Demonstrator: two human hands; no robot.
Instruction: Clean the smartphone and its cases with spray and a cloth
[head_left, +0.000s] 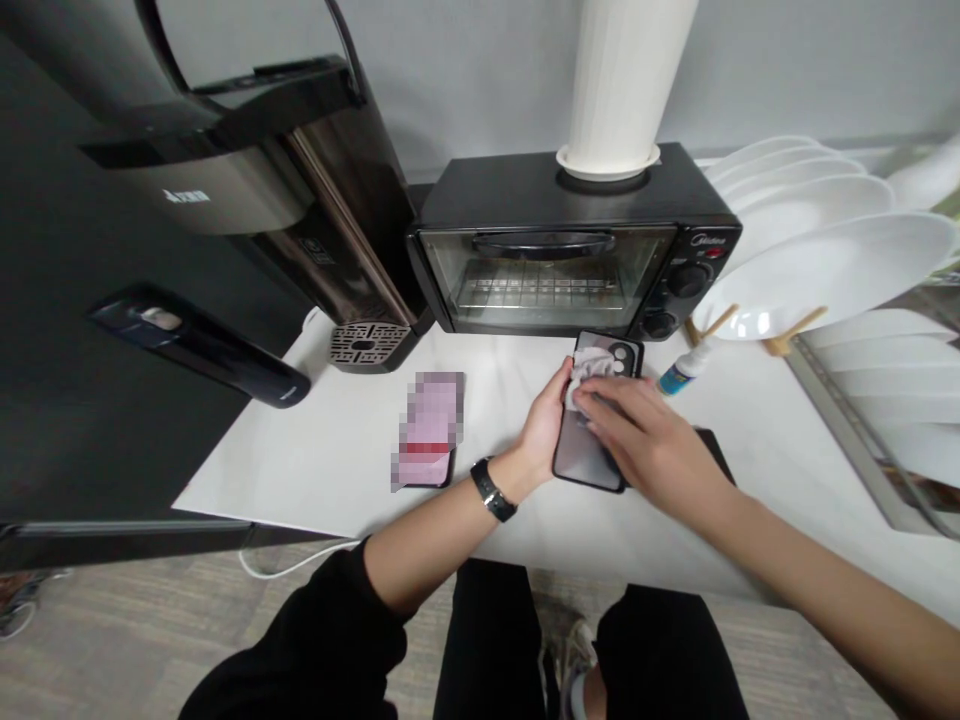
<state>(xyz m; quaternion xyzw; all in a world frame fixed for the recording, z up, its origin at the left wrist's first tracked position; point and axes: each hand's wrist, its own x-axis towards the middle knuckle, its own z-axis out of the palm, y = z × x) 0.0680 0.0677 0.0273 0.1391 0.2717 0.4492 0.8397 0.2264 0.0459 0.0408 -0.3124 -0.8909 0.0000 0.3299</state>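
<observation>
A grey phone [589,455] with a dark edge lies back side up in front of the toaster oven, its camera lenses near the top right corner. My left hand [546,425], with a black strap on the wrist, grips the phone along its left side. My right hand [637,425] reaches over the phone, its fingers bunched on a crumpled pale cloth [591,365] that presses against the phone's back. Just right of the phone stands a small white bottle with a blue label [677,372]. Partly behind my right wrist is a dark flat object [716,452].
Another phone [431,430], its screen pixelated, lies on the white counter [315,465]. A black toaster oven [555,205] carries a white vase [626,80]. Left are a drinks dispenser [352,190] and a dark cylindrical bottle [202,345]. White plates [832,265] stand in a rack at right.
</observation>
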